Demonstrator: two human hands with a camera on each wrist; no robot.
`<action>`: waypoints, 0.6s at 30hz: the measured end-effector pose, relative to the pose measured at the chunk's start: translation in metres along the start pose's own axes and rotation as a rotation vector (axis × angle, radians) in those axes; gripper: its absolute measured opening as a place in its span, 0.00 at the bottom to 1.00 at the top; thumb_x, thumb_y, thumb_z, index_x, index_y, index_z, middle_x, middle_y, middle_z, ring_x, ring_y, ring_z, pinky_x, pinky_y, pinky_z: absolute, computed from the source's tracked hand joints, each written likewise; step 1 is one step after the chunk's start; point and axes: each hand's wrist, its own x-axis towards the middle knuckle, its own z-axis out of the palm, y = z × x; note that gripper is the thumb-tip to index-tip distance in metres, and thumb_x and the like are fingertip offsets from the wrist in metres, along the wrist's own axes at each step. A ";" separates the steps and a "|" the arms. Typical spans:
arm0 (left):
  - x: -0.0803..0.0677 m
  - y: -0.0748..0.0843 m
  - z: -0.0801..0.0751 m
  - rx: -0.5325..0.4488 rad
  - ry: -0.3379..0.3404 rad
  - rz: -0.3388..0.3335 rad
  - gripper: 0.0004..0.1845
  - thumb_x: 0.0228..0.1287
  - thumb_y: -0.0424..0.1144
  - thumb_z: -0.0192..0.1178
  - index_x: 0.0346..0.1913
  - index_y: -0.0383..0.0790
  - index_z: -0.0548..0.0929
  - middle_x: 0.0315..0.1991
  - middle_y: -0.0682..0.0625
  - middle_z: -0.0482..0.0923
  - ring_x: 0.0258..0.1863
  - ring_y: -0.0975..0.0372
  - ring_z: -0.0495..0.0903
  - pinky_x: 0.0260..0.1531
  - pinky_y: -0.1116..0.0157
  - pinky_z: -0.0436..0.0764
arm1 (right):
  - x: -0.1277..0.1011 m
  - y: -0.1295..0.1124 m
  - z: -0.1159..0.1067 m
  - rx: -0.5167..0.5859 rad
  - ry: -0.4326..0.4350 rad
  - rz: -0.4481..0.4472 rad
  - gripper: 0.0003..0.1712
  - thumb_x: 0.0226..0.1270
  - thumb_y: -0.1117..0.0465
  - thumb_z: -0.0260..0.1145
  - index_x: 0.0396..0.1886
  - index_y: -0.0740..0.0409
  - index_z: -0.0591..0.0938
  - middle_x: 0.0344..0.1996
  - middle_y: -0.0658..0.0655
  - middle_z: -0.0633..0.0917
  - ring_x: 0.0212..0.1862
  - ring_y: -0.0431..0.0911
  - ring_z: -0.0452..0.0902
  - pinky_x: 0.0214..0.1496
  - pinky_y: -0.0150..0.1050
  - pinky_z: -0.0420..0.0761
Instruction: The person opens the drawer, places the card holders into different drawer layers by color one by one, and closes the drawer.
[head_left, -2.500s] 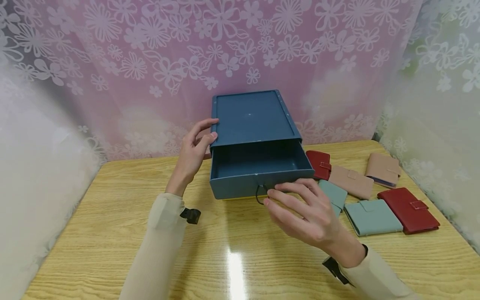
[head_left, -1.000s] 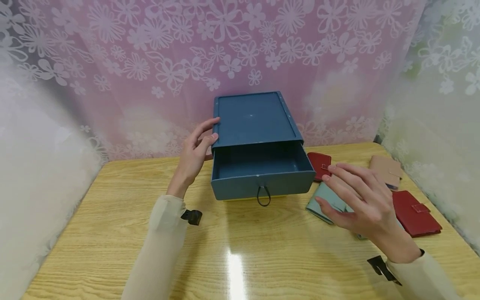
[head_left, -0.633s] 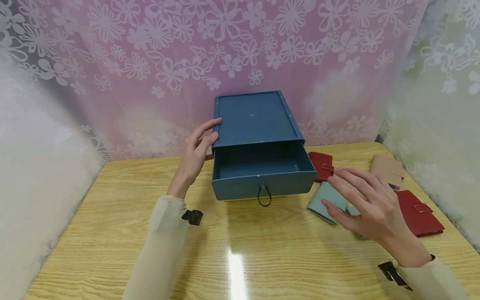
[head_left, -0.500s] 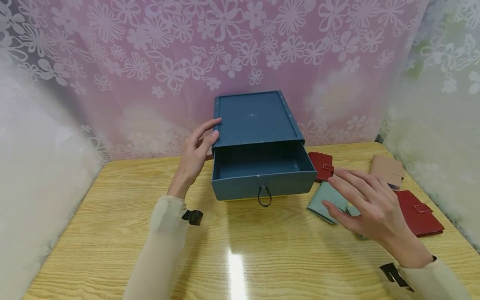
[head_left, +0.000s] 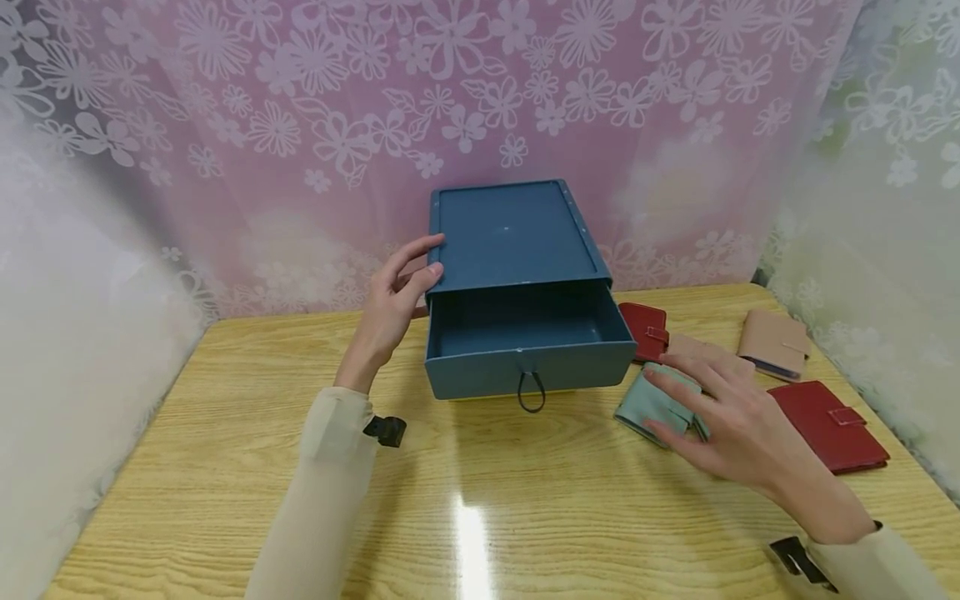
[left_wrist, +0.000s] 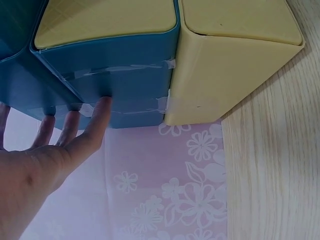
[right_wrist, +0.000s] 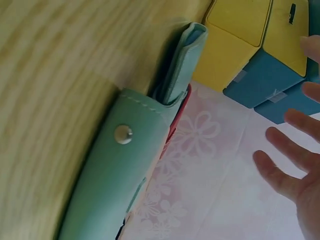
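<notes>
Left hand (head_left: pixel 384 315): spread against the box (head_left: pixel 517 233), I judge steadying it.
Drawer (head_left: pixel 480 372): out.
Right hand (head_left: pixel 742 433): fingers spread, nothing held.
Green wallet (head_left: pixel 654 400): on the table (head_left: pixel 262 467), near the box; likely my reach.
Next: I'd want a low pinch.

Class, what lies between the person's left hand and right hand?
In the head view, going from the left hand: the blue box with its drawer pulled open, then a green wallet, which the right hand partly hides.
</notes>
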 end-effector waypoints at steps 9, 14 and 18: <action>0.001 0.001 -0.001 -0.015 0.003 -0.004 0.24 0.76 0.50 0.55 0.71 0.58 0.75 0.77 0.58 0.64 0.67 0.55 0.76 0.56 0.41 0.82 | -0.017 0.003 0.002 -0.026 -0.246 0.128 0.37 0.73 0.28 0.52 0.63 0.50 0.83 0.57 0.59 0.84 0.56 0.56 0.80 0.44 0.54 0.85; 0.002 0.002 -0.001 -0.024 0.000 -0.006 0.24 0.75 0.49 0.56 0.71 0.57 0.75 0.77 0.57 0.64 0.67 0.55 0.77 0.57 0.41 0.82 | -0.022 0.004 0.004 -0.048 -0.321 0.141 0.36 0.59 0.36 0.74 0.63 0.49 0.82 0.56 0.59 0.84 0.53 0.57 0.82 0.40 0.53 0.86; 0.002 0.002 0.000 -0.021 0.004 -0.007 0.24 0.75 0.49 0.56 0.71 0.57 0.75 0.76 0.57 0.65 0.66 0.55 0.77 0.56 0.41 0.82 | -0.025 0.005 0.007 -0.044 -0.393 0.184 0.41 0.51 0.41 0.80 0.65 0.49 0.81 0.58 0.60 0.83 0.54 0.60 0.82 0.42 0.58 0.86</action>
